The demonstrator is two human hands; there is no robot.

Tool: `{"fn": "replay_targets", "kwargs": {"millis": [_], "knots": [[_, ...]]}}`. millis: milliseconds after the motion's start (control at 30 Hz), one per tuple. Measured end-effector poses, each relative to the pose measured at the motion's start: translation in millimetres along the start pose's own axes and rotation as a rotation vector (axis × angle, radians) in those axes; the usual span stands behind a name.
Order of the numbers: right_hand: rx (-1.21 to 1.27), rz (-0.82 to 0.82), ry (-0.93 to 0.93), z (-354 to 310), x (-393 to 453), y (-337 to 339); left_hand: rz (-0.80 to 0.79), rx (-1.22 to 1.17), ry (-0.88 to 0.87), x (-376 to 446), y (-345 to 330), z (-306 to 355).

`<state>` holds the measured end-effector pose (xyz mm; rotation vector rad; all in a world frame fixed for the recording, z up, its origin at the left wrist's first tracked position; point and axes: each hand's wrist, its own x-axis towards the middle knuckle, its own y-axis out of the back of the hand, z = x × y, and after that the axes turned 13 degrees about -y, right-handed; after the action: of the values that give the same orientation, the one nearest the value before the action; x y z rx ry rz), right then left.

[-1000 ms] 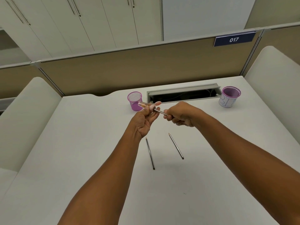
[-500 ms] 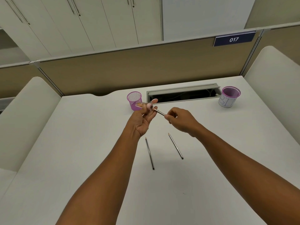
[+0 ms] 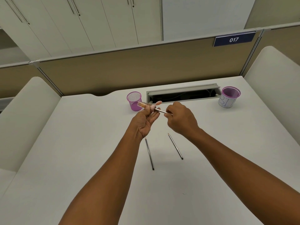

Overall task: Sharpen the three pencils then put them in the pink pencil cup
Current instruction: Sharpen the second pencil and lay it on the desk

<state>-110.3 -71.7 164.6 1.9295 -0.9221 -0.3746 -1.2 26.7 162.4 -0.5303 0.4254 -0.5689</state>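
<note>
Left hand (image 3: 144, 120) pinches sharpener (image 3: 146, 105), right hand (image 3: 180, 118) grips pencil (image 3: 163, 111) at its 3 o'clock, axis level, tip inside.

A white desk (image 3: 81, 151) fills the near and middle ground, its far edge cut by a shallow curved notch toward the left. Set into the desk at the far side, right of centre, a grey cable tray (image 3: 183, 93) lies open — dark inside, with a few cables faintly visible. At the far right stands a second cup (image 3: 229, 97), purple-rimmed, wrapped in white paper with blue scribbled marks. Behind the desk runs a tan partition panel (image 3: 129, 72) with a metal top rail; on its upper right hangs a dark blue number plate (image 3: 233, 39) reading 017. Beyond it — white cabinet doors (image 3: 90, 21) with slim handles. Pale rounded side screens (image 3: 27, 114) flank the desk left and right.
</note>
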Motion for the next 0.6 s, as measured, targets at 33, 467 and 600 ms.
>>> {"fn": "replay_targets", "kwargs": {"millis": [33,467,600], "knots": [[-0.051,0.015,0.019,-0.2,0.0,-0.3,-0.005,0.001,-0.003,0.0,-0.4,-0.2],[0.428,-0.651,-0.488,-13.9,13.9,34.4,-0.04,0.003,-0.013,0.5,-1.5,0.6],[0.197,-0.379,-0.212,-14.9,8.1,23.4,-0.022,-0.016,-0.008,2.4,-2.4,1.8]]}}
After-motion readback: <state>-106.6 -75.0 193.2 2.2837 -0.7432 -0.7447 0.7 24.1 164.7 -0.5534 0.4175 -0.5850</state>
